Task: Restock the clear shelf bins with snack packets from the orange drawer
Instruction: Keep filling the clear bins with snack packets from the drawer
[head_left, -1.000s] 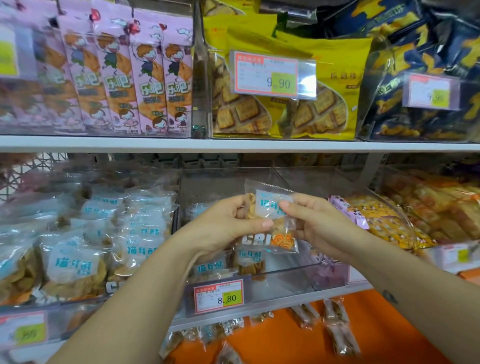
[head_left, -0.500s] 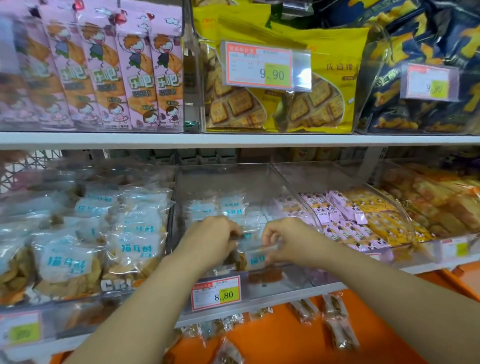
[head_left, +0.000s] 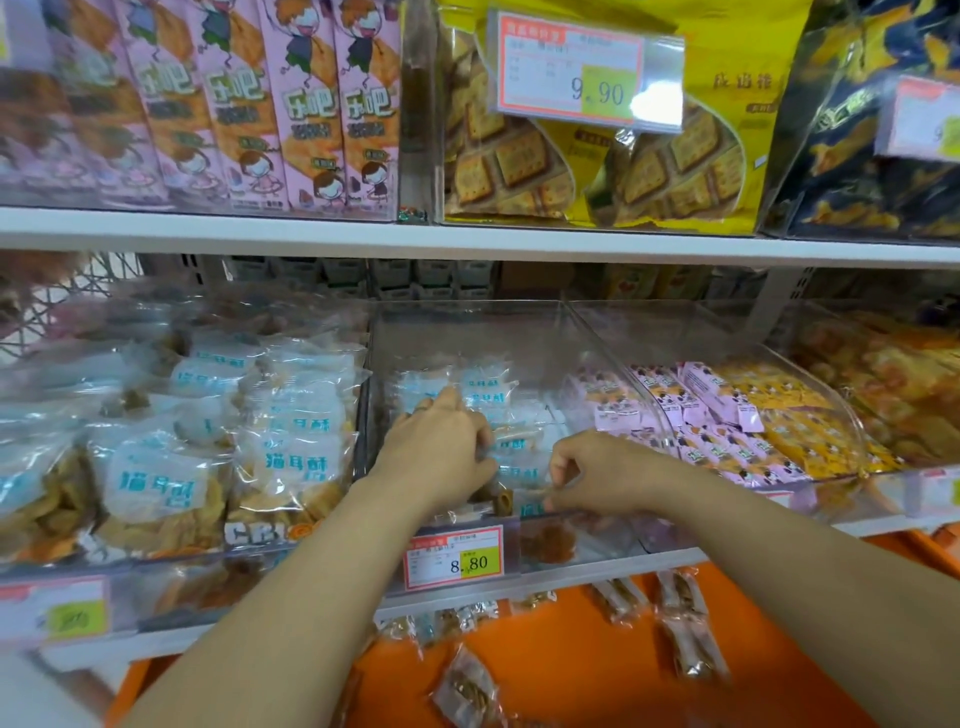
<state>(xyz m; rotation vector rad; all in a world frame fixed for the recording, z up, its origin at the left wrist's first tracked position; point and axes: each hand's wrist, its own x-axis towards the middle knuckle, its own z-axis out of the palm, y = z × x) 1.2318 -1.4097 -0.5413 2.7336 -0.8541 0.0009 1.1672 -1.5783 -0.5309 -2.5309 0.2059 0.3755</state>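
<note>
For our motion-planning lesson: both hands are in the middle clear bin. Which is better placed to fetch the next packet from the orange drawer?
Probably the right hand: it sits at the bin front, above loose packets in the drawer; the left hand reaches deeper.

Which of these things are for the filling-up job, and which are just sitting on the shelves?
For the job: left hand, right hand, middle bin, packets in it, orange drawer, loose packets in the drawer.

Just there: pink boxes, yellow biscuit bags, dark blue bags, pink sweets.
</note>
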